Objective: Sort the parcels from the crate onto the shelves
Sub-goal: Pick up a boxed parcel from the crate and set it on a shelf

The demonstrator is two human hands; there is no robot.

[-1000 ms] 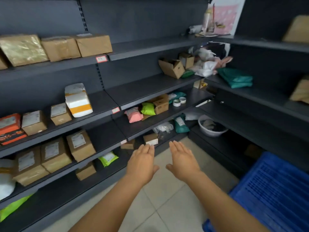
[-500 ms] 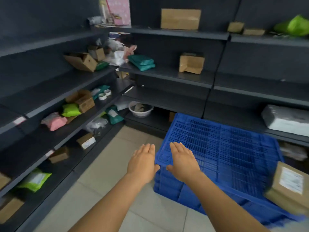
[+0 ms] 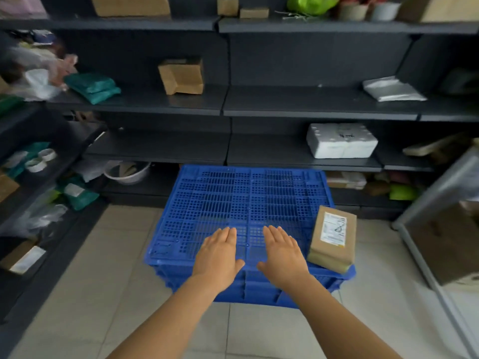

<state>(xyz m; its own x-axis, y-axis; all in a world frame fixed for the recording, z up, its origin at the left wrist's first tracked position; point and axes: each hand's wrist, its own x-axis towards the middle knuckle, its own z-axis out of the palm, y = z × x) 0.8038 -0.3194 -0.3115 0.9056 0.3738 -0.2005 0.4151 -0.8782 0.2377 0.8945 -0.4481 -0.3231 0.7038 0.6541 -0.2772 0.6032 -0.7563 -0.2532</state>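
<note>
Brown cardboard parcel (image 3: 332, 239) with a white label lies on the blue slatted plastic crate (image 3: 233, 198), centre frame.
Left hand (image 3: 218, 255) and right hand (image 3: 282, 252) hover flat above the crate, fingers straight, grasping nothing.

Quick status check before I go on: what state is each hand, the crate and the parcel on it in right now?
left hand: open, fingers straight, holding nothing, over the crate.
right hand: open, fingers straight, holding nothing.
blue crate: on the floor, upturned, slatted base up.
cardboard parcel: lying flat on the crate's near right corner, label up, untouched.
</note>
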